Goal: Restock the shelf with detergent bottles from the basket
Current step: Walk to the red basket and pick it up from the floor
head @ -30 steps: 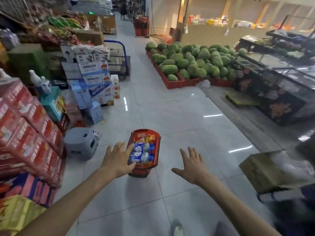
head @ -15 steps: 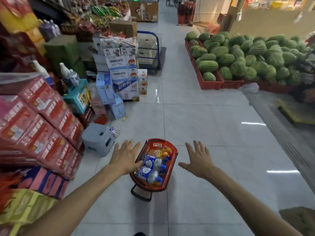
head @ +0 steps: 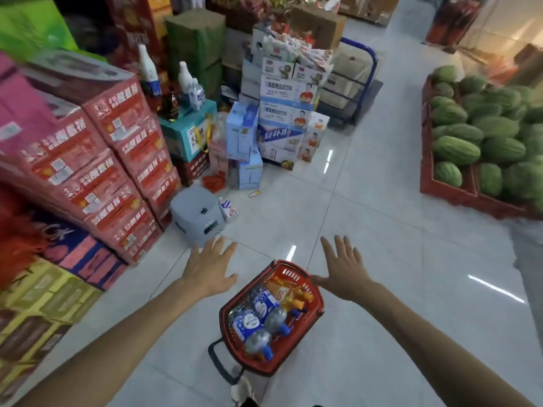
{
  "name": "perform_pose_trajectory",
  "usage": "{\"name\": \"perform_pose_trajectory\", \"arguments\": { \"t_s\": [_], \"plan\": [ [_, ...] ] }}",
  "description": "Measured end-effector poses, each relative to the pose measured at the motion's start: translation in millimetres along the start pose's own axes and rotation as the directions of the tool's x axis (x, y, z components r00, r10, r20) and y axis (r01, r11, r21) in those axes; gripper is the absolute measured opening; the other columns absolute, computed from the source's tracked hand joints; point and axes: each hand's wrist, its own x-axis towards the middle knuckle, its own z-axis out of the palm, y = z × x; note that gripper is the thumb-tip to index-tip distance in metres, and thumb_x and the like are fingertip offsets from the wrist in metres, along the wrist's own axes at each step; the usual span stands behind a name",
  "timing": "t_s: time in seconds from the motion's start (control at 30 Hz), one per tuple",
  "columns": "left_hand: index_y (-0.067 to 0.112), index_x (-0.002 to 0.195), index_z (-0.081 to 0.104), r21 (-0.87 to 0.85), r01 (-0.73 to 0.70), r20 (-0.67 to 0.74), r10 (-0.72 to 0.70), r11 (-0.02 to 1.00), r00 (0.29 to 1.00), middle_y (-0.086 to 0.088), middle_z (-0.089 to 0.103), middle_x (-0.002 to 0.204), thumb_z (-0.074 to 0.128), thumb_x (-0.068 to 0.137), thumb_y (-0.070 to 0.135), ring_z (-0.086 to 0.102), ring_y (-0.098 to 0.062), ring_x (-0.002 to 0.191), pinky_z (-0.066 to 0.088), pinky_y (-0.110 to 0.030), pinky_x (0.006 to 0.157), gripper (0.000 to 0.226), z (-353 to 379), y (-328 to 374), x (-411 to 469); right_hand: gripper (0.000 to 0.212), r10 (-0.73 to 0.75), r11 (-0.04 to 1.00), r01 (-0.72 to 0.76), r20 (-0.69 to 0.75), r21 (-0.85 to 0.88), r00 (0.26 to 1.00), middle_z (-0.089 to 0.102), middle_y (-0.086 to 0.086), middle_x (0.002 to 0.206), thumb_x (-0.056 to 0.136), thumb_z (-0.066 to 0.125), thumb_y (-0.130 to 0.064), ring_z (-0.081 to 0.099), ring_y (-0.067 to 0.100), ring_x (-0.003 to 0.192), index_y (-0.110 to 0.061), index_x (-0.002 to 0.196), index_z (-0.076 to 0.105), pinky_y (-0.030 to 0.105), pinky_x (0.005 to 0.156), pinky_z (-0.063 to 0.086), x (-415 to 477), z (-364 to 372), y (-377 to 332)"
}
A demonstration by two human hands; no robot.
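Note:
A red plastic basket [head: 314,311] with a black handle stands on the tiled floor right below me. Inside lie clear detergent bottles [head: 258,321] with blue labels and blue caps, beside orange and yellow packs. My left hand [head: 210,267] hovers with fingers spread above the floor, up and left of the basket. My right hand [head: 343,268] is spread too, above the basket's far right corner. Neither hand holds anything. No shelf for the bottles can be made out.
Stacked red cartons [head: 117,160] line the left side. A grey step stool [head: 198,214] stands on the floor ahead left, with blue and white drink cases [head: 285,113] and a blue trolley [head: 364,77] behind. Watermelons in red crates [head: 482,148] fill the right.
The view has swung left and down while I stepped closer, so the basket now sits nearer my feet. Both hands stay spread; the left one has drifted off the basket.

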Motion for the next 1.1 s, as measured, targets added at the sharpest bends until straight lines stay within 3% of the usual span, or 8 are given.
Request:
{"name": "perform_pose_trajectory", "arguments": {
  "t_s": [0.13, 0.3, 0.43, 0.6, 0.77, 0.87, 1.03, 1.1],
  "plan": [
    [0.026, 0.166, 0.010, -0.061, 0.137, 0.022, -0.136, 0.989, 0.990, -0.009, 0.015, 0.172, 0.043, 0.096, 0.068, 0.016, -0.032, 0.158, 0.019, -0.057, 0.124, 0.087, 7, -18, 6, 0.113, -0.125, 0.991, 0.126, 0.015, -0.054, 0.992, -0.010, 0.016, 0.168, 0.083, 0.048, -0.081, -0.013, 0.039, 0.154, -0.023, 0.161, -0.008, 0.057, 0.125, 0.004, 55, -9, 1],
    [0.026, 0.166, 0.009, -0.107, 0.346, 0.152, -0.329, 0.932, 0.932, -0.009, 0.015, 0.172, 0.044, 0.096, 0.067, 0.013, -0.031, 0.158, 0.017, -0.057, 0.125, 0.088, 38, -20, 5, 0.110, -0.275, 0.955, 0.283, 0.085, -0.092, 0.958, -0.009, 0.015, 0.169, 0.084, 0.043, -0.085, -0.012, 0.038, 0.155, -0.024, 0.161, -0.008, 0.056, 0.125, 0.005, 123, 7, 12],
    [0.027, 0.165, 0.010, -0.106, 0.531, 0.279, -0.487, 0.841, 0.828, -0.007, 0.016, 0.172, 0.044, 0.096, 0.066, 0.015, -0.030, 0.158, 0.018, -0.056, 0.124, 0.087, 69, 4, -5, 0.106, -0.414, 0.894, 0.433, 0.162, -0.111, 0.896, -0.008, 0.016, 0.169, 0.088, 0.042, -0.082, -0.011, 0.038, 0.155, -0.023, 0.161, -0.008, 0.056, 0.125, 0.005, 175, 24, 30],
    [0.029, 0.166, 0.013, -0.225, 0.757, 0.428, -0.636, 0.614, 0.643, -0.008, 0.018, 0.172, 0.047, 0.096, 0.068, 0.020, -0.027, 0.157, 0.020, -0.052, 0.125, 0.087, 104, 65, -20, 0.105, -0.549, 0.807, 0.584, 0.245, -0.094, 0.799, -0.006, 0.018, 0.168, 0.090, 0.039, -0.079, -0.009, 0.039, 0.155, -0.020, 0.160, -0.012, 0.056, 0.125, 0.007, 219, 40, 52],
    [0.027, 0.164, 0.020, -0.300, 0.831, 0.541, -0.634, 0.469, 0.553, -0.009, 0.028, 0.168, 0.049, 0.095, 0.067, 0.034, -0.029, 0.150, 0.034, -0.047, 0.119, 0.085, 149, 127, -13, 0.114, -0.573, 0.800, 0.599, 0.268, -0.019, 0.774, 0.007, 0.020, 0.168, 0.079, 0.027, -0.090, 0.004, 0.040, 0.155, -0.017, 0.161, -0.002, 0.056, 0.123, 0.015, 247, 82, 65],
    [0.025, 0.162, 0.024, -0.324, 0.846, 0.563, -0.632, 0.424, 0.533, -0.009, 0.044, 0.157, 0.047, 0.097, 0.067, 0.050, -0.029, 0.137, 0.048, -0.044, 0.107, 0.081, 185, 150, 4, 0.109, -0.569, 0.804, 0.594, 0.297, 0.006, 0.767, 0.014, 0.022, 0.166, 0.084, 0.046, -0.080, 0.010, 0.041, 0.154, -0.017, 0.161, 0.002, 0.058, 0.122, 0.021, 262, 123, 70],
    [0.023, 0.156, 0.033, -0.380, 0.881, 0.643, -0.604, 0.283, 0.471, -0.009, 0.056, 0.141, 0.047, 0.099, 0.061, 0.059, -0.029, 0.126, 0.050, -0.044, 0.098, 0.070, 275, 183, 41, 0.115, -0.511, 0.845, 0.533, 0.343, 0.035, 0.788, 0.025, 0.025, 0.160, 0.072, 0.037, -0.092, 0.023, 0.046, 0.149, -0.020, 0.158, 0.011, 0.060, 0.116, 0.027, 290, 215, 82],
    [0.021, 0.150, 0.038, -0.389, 0.891, 0.661, -0.603, 0.234, 0.447, -0.010, 0.061, 0.129, 0.050, 0.100, 0.058, 0.064, -0.030, 0.117, 0.053, -0.044, 0.091, 0.063, 317, 189, 55, 0.107, -0.449, 0.880, 0.473, 0.379, 0.034, 0.809, 0.022, 0.025, 0.160, 0.077, 0.053, -0.081, 0.019, 0.046, 0.150, -0.023, 0.158, 0.013, 0.063, 0.116, 0.028, 305, 255, 89]
  ]
}}
